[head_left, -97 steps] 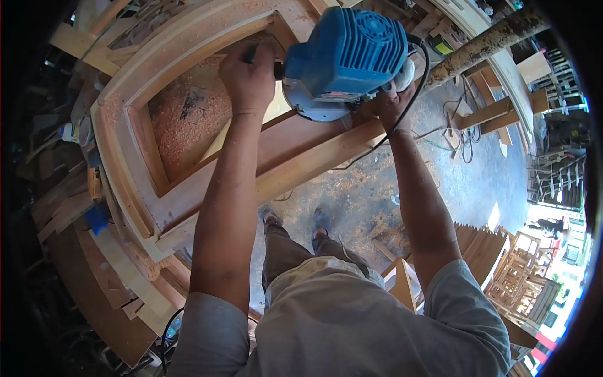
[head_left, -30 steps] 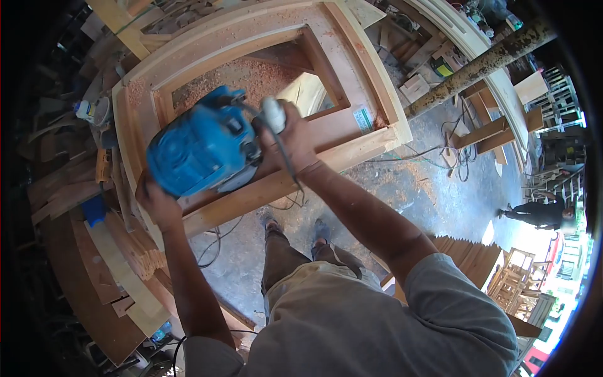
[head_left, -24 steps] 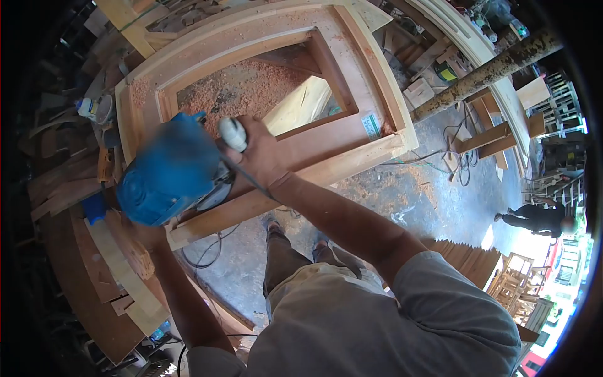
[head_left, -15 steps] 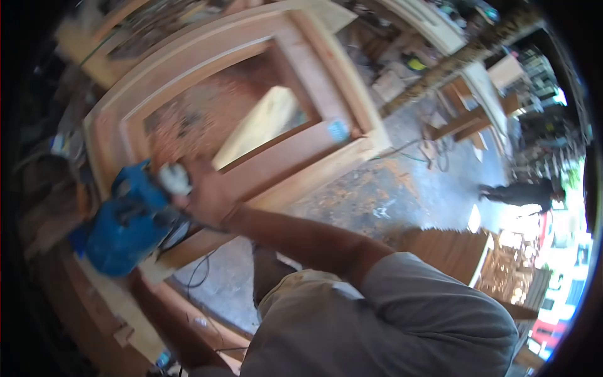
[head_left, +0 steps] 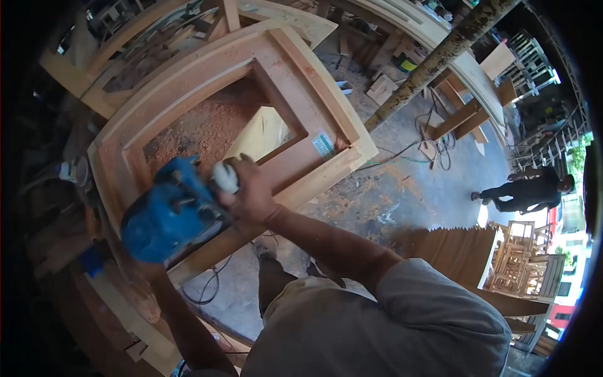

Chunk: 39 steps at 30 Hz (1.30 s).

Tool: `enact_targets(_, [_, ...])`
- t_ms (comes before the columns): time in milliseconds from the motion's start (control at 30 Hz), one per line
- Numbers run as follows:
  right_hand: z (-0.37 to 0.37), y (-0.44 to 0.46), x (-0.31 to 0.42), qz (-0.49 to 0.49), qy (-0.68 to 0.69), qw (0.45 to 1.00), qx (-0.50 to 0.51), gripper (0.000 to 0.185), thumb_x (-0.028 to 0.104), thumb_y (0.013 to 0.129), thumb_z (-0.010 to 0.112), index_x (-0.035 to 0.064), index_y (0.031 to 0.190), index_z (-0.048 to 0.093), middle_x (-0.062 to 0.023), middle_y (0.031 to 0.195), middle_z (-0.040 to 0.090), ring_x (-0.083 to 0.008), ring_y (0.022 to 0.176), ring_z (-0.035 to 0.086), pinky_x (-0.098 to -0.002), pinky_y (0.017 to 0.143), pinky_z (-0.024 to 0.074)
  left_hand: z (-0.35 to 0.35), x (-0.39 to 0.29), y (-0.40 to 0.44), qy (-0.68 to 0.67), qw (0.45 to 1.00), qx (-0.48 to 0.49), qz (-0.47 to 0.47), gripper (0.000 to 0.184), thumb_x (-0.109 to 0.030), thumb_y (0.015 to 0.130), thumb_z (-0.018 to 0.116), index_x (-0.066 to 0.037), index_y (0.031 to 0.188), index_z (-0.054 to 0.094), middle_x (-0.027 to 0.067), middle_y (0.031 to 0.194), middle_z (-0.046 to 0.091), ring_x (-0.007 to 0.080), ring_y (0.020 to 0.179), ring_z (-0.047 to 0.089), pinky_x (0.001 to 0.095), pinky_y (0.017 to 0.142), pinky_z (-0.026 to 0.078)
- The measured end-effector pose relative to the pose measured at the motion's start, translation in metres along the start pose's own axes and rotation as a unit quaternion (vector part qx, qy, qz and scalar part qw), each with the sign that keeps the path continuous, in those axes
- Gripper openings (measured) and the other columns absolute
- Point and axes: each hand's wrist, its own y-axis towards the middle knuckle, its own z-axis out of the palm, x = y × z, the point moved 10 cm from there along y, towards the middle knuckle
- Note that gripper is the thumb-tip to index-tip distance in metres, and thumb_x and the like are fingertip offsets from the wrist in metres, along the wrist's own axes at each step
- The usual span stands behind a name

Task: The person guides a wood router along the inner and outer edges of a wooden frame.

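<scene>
1. Blue pwr tool (head_left: 166, 217), 1 pc.: at near-L corner of wood frame (head_left: 330, 173); might tip if we overreach.
2. R hand (head_left: 254, 195): wrapped round pale knob (head_left: 225, 178).
3. L hand (head_left: 148, 270): mostly hidden; grip, we can't tell.

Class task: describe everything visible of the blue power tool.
The blue power tool has a rounded, plastic-looking housing, slightly blurred, and a whitish knob gripped by the right hand. It sits tilted at the wooden frame's near left corner. The left hand, mostly hidden, is below it. Whether it is running cannot be told.
</scene>
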Motion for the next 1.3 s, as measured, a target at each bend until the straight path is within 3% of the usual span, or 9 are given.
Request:
enact_targets(167, [-0.066,0.003,-0.046,0.053,-0.015,0.998,-0.019,0.048,0.035,0.081,0.079,0.0010,0.110,0.062,-0.0227,0.096,0.062,-0.0439,0.090,0.061,-0.0493,0.087,0.0502,0.055,-0.057,0.010,-0.049,0.998,0.015,0.044,0.033,-0.029,0.099,0.060,0.001,0.111,0.067,0.0151,0.098,0.069,0.0307,0.092,0.067,0.0436,0.080,0.053])
enact_targets(233, [-0.089,0.003,-0.070,0.063,-0.040,0.996,-0.041,0.041,0.027,0.084,0.076,0.0023,0.113,0.062,-0.0141,0.094,0.062,-0.0282,0.087,0.062,-0.0395,0.079,0.0516,0.070,-0.123,0.028,-0.056,0.997,0.016,0.048,0.031,-0.027,0.098,0.059,0.002,0.100,0.069,0.0153,0.088,0.069,0.0305,0.082,0.068,0.0439,0.075,0.053])
enact_targets(267, [-0.101,0.004,-0.082,0.045,-0.069,0.995,-0.052,0.034,0.021,0.087,0.073,0.0029,0.114,0.061,-0.0077,0.091,0.063,-0.0169,0.083,0.061,-0.0336,0.076,0.0523,0.085,-0.123,0.030,-0.128,0.990,0.040,-0.046,0.032,-0.026,0.097,0.057,0.003,0.091,0.068,0.0143,0.082,0.068,0.0277,0.078,0.066,0.0417,0.073,0.052])
enact_targets(300, [-0.114,0.007,-0.093,0.076,-0.046,0.994,-0.063,0.041,0.027,0.084,0.076,0.0034,0.114,0.062,-0.0134,0.097,0.064,-0.0260,0.088,0.064,-0.0374,0.079,0.0528,0.103,-0.122,0.027,-0.200,0.968,0.065,-0.140,0.035,-0.025,0.097,0.055,0.004,0.083,0.067,0.0133,0.077,0.066,0.0248,0.074,0.065,0.0395,0.070,0.052])
enact_targets(333, [-0.126,0.008,-0.103,0.107,-0.024,0.991,-0.074,0.048,0.033,0.080,0.080,0.0038,0.114,0.063,-0.0191,0.102,0.065,-0.0351,0.092,0.066,-0.0413,0.083,0.0532,0.115,-0.134,0.029,-0.198,0.968,0.065,-0.139,0.035,-0.025,0.097,0.055,0.004,0.083,0.067,0.0133,0.077,0.066,0.0248,0.074,0.065,0.0395,0.070,0.052])
enact_targets(533, [-0.187,0.035,-0.112,0.083,0.039,0.990,-0.104,0.042,0.034,0.090,0.072,0.0030,0.116,0.063,-0.0073,0.093,0.066,-0.0143,0.084,0.063,-0.0321,0.076,0.0529,0.173,-0.188,0.029,-0.293,0.944,0.055,-0.145,0.029,-0.023,0.093,0.063,0.003,0.080,0.065,0.0043,0.070,0.062,0.0132,0.066,0.055,0.0332,0.063,0.045])
enact_targets(700, [-0.208,0.057,-0.108,0.012,-0.033,0.995,-0.094,0.038,0.036,0.090,0.071,0.0012,0.105,0.062,-0.0061,0.088,0.062,-0.0152,0.082,0.059,-0.0330,0.076,0.0505,0.199,-0.194,0.034,-0.341,0.918,0.038,-0.200,0.028,-0.020,0.090,0.067,0.003,0.075,0.063,0.0040,0.063,0.058,0.0100,0.064,0.051,0.0310,0.061,0.043])
enact_targets(967, [-0.206,0.063,-0.130,0.018,0.072,0.991,-0.112,0.046,0.036,0.093,0.072,-0.0018,0.118,0.063,-0.0063,0.103,0.069,-0.0144,0.094,0.062,-0.0331,0.083,0.0525,0.203,-0.209,0.052,-0.339,0.928,0.016,-0.152,0.025,-0.017,0.088,0.069,0.002,0.072,0.063,0.0026,0.059,0.057,0.0093,0.058,0.051,0.0302,0.057,0.043])
enact_targets(1300, [-0.209,0.086,-0.128,-0.018,0.099,0.986,-0.134,0.045,0.039,0.093,0.072,-0.0012,0.114,0.065,-0.0077,0.099,0.072,-0.0165,0.092,0.066,-0.0338,0.083,0.0529,0.228,-0.214,0.077,-0.330,0.933,0.041,-0.141,0.027,-0.019,0.092,0.067,0.003,0.075,0.065,0.0051,0.066,0.061,0.0125,0.063,0.055,0.0305,0.063,0.045])
